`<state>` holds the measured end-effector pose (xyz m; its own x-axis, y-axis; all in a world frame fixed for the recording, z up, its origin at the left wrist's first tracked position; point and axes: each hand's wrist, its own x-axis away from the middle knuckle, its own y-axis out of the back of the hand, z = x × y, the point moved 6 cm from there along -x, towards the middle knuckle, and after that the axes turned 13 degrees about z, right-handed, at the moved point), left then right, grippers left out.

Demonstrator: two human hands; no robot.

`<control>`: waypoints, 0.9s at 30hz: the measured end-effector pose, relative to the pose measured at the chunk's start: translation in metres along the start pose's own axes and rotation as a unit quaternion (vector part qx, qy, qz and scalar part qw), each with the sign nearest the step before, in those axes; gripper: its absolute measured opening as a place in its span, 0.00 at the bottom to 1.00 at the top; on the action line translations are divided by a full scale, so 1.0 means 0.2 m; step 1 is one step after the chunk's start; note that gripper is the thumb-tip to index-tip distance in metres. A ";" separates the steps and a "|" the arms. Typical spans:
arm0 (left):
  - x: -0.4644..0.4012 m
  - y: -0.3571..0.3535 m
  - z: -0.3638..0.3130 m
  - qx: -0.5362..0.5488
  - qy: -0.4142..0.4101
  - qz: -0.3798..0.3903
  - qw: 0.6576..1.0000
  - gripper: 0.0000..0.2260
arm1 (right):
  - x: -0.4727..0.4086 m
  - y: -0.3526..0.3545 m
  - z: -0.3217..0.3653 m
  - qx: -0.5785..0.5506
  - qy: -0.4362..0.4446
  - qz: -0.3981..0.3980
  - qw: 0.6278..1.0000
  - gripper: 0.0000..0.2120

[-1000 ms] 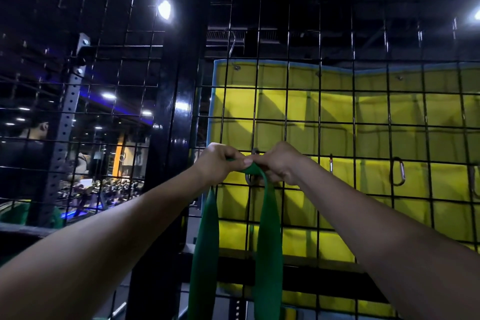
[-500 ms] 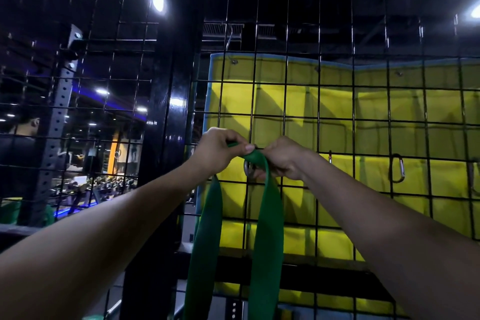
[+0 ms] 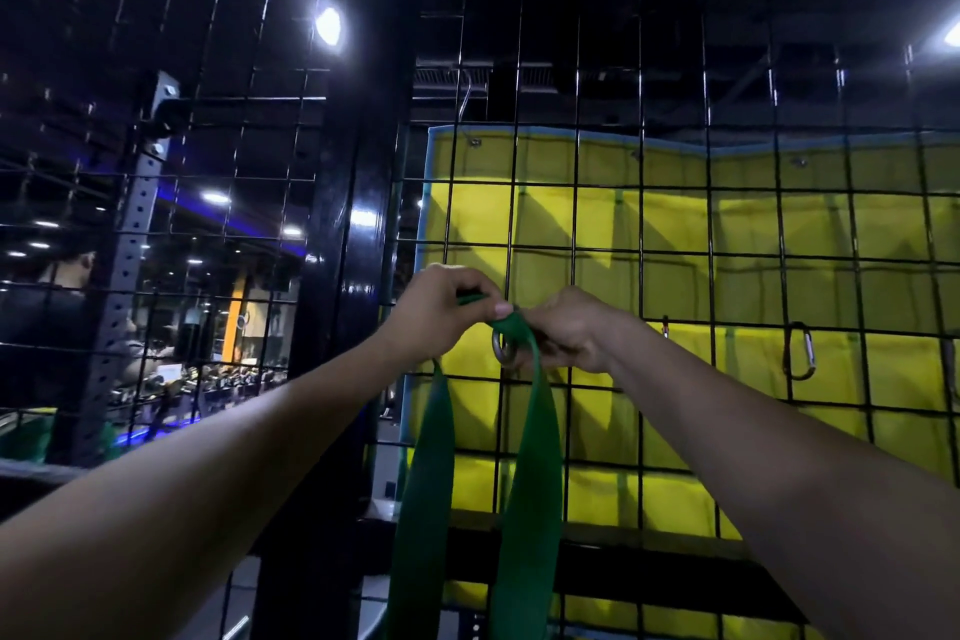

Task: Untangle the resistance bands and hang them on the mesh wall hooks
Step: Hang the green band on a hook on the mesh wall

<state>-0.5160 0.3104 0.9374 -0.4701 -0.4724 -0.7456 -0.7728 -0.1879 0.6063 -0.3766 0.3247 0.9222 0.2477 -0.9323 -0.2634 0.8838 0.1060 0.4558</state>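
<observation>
Left hand (image 3: 441,312) and right hand (image 3: 566,330) pinch the wide green rubber band's (image 3: 532,473) top fold directly above the grey metal carabiner (image 3: 505,348); both strands hang straight down.

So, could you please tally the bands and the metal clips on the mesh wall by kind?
Green resistance band: 1, held by left hand and right hand.
Metal clips: 2, one at the band's top, one empty carabiner.
Total: 3

Dim gym, ceiling lights (image 3: 328,23), perhaps yellow padding (image 3: 675,234)
</observation>
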 end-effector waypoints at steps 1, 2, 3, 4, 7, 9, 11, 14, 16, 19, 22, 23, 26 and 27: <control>0.00 0.00 0.01 0.006 -0.008 -0.015 1.000 0.01 | 0.00 0.00 0.00 -0.009 0.000 0.005 1.000 0.10; -0.01 0.00 0.01 0.013 -0.016 -0.031 0.999 0.02 | -0.01 0.00 0.00 -0.014 -0.002 0.007 1.000 0.09; -0.01 0.00 0.03 0.018 -0.020 -0.047 0.999 0.02 | -0.01 0.01 -0.01 -0.018 -0.003 0.005 1.000 0.09; -0.02 0.00 0.03 0.020 -0.022 -0.063 0.998 0.02 | -0.01 0.01 -0.01 -0.024 -0.004 0.003 1.000 0.09; -0.02 0.00 0.05 0.008 -0.028 -0.092 0.995 0.04 | -0.02 0.01 -0.02 -0.041 -0.006 0.004 0.999 0.09; -0.02 -0.01 0.06 -0.004 -0.030 -0.093 0.995 0.04 | -0.01 0.01 -0.03 -0.040 -0.015 0.000 0.999 0.10; 0.00 -0.02 0.07 -0.006 -0.023 -0.085 0.996 0.04 | 0.00 0.01 -0.04 -0.035 -0.017 -0.006 0.999 0.10; 0.01 -0.03 0.08 -0.009 -0.013 -0.053 0.998 0.04 | 0.00 0.01 -0.03 -0.019 -0.017 -0.023 0.999 0.12; 0.02 -0.04 0.09 -0.017 -0.001 -0.032 0.999 0.05 | 0.00 0.00 -0.03 -0.003 -0.023 -0.028 0.999 0.11; 0.01 -0.05 0.09 -0.011 0.018 -0.008 1.000 0.07 | 0.01 0.00 -0.01 0.009 -0.037 -0.029 0.999 0.13; 0.00 -0.06 0.06 -0.056 0.018 0.043 0.997 0.10 | 0.01 0.00 0.00 0.030 -0.050 -0.031 0.998 0.15; -0.01 -0.06 0.06 -0.068 0.019 0.067 0.995 0.10 | 0.01 0.00 0.00 0.044 -0.054 -0.034 0.997 0.17; 0.00 -0.05 0.04 -0.089 0.022 0.147 0.985 0.11 | 0.00 -0.02 0.02 0.070 -0.053 -0.035 0.996 0.16; -0.01 -0.04 0.04 -0.095 0.023 0.174 0.980 0.11 | 0.00 -0.02 0.02 0.075 -0.051 -0.036 0.995 0.15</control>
<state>-0.5120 0.3190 0.9310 -0.6682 -0.5736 -0.4738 -0.4729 -0.1641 0.8657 -0.3820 0.3219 0.9241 0.1366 -0.9668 -0.2160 0.8263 -0.0090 0.5631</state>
